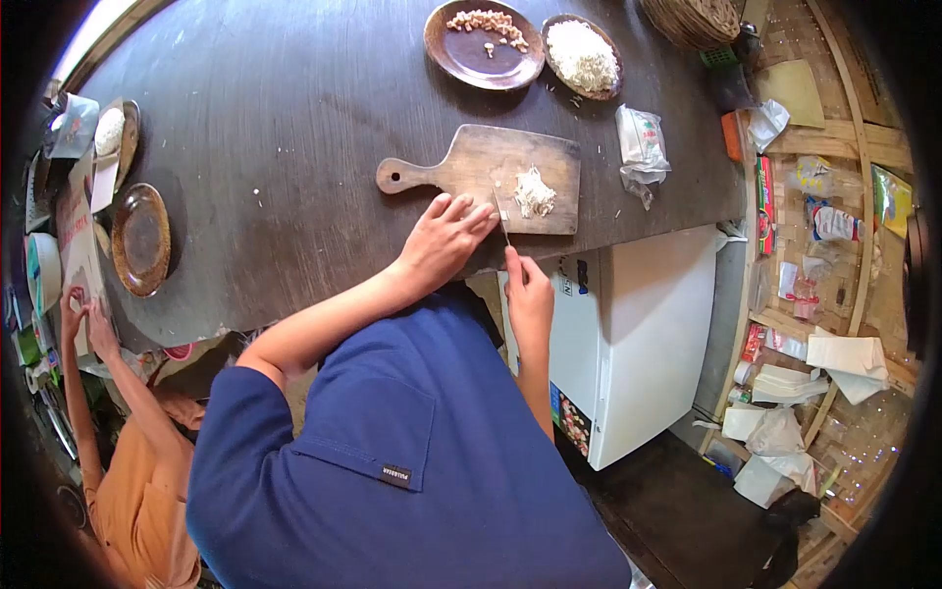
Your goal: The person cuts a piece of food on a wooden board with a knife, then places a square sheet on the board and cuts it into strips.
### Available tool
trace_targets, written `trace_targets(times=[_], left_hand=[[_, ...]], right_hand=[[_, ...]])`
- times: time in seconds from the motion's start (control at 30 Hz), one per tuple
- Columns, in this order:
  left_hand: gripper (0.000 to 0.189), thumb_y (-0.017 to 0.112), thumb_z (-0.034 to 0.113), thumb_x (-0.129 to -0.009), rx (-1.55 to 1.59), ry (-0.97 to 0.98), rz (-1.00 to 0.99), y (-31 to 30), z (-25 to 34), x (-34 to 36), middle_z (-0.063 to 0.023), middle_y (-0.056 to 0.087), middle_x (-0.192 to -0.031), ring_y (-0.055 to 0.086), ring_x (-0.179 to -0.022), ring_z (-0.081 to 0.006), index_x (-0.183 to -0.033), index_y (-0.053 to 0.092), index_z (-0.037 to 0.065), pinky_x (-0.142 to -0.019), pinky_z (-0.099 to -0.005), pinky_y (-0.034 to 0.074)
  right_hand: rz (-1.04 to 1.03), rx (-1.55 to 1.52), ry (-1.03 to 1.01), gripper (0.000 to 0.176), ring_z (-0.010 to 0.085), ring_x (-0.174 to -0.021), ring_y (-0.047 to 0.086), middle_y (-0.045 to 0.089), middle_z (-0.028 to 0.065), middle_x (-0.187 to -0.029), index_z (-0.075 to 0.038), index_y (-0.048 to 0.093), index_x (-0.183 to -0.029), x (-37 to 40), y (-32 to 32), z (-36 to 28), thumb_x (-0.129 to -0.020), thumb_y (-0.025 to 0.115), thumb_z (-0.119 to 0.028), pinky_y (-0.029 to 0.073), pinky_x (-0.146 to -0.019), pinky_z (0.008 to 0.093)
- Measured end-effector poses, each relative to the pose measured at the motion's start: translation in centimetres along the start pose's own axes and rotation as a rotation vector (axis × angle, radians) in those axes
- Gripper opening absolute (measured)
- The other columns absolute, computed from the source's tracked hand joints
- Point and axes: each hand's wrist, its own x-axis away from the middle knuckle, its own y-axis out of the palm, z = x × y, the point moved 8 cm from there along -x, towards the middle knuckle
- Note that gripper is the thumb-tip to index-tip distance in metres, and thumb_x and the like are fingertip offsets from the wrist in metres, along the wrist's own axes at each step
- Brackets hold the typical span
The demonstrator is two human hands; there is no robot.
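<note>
My right hand [530, 290] grips the handle of a small knife [503, 224], its blade over the front edge of a wooden cutting board [471, 155]. The fingers of my left hand [444, 239] are bent down onto the board just left of the blade. What lies under those fingertips is hidden. Right of the blade sits a small pile of pale chopped shreds [535, 193]. The board's handle points left on the dark table [285, 128].
Behind the board stand a brown plate [466, 67] with light-brown pieces and a bowl of white shreds [583, 56]. A plastic packet [642, 142] lies right. An oval brown dish [140, 240] is far left, near another person's hands [90, 322]. A white refrigerator [648, 334] stands below the table edge.
</note>
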Motion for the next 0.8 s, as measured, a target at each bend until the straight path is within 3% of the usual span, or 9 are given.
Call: trace_targets(times=[0.03, 0.07, 0.3, 0.8], left_hand=[[0.046, 0.063, 0.021, -0.092, 0.027, -0.027, 0.009, 0.1, -0.4, 0.0, 0.0000, 0.062, -0.137, 0.055, -0.129, -0.0210, -0.138, 0.068, 0.012, -0.109, -0.0399, 0.040], [0.046, 0.065, 0.021, -0.092, 0.031, -0.029, 0.020, 0.2, -0.4, 0.0, 0.0003, 0.063, -0.137, 0.055, -0.129, -0.0209, -0.136, 0.069, 0.013, -0.109, -0.0400, 0.040], [0.045, 0.064, 0.021, -0.092, 0.011, 0.007, 0.006, -0.1, -0.1, -0.1, 0.0001, 0.062, -0.137, 0.055, -0.128, -0.0211, -0.135, 0.069, 0.012, -0.109, -0.0401, 0.040], [0.043, 0.064, 0.021, -0.091, -0.007, -0.008, 0.027, 0.0, -0.3, -0.2, -0.0002, 0.062, -0.136, 0.056, -0.127, -0.0215, -0.132, 0.071, 0.012, -0.107, -0.0399, 0.041]], right_hand=[[-0.040, 0.070, 0.072, 0.055, 0.0447, -0.084, 0.070, 0.073, 0.0217, -0.086, -0.004, 0.076, -0.106, 0.6, -0.1, 0.3, -0.107, 0.058, -0.056, 0.053, -0.075, 0.0480], [-0.030, 0.094, 0.070, 0.056, 0.0456, -0.085, 0.070, 0.073, 0.0233, -0.088, -0.004, 0.076, -0.107, 1.0, -0.4, 0.6, -0.107, 0.059, -0.057, 0.053, -0.076, 0.0488], [-0.054, -0.027, 0.036, 0.055, 0.0472, -0.088, 0.070, 0.073, 0.0255, -0.089, -0.005, 0.076, -0.108, -0.6, 0.7, 0.3, -0.107, 0.059, -0.057, 0.053, -0.076, 0.0497], [-0.010, 0.115, 0.039, 0.055, 0.0494, -0.089, 0.070, 0.073, 0.0252, -0.086, -0.008, 0.077, -0.106, 0.7, -0.1, -0.8, -0.107, 0.056, -0.059, 0.053, -0.075, 0.0533]])
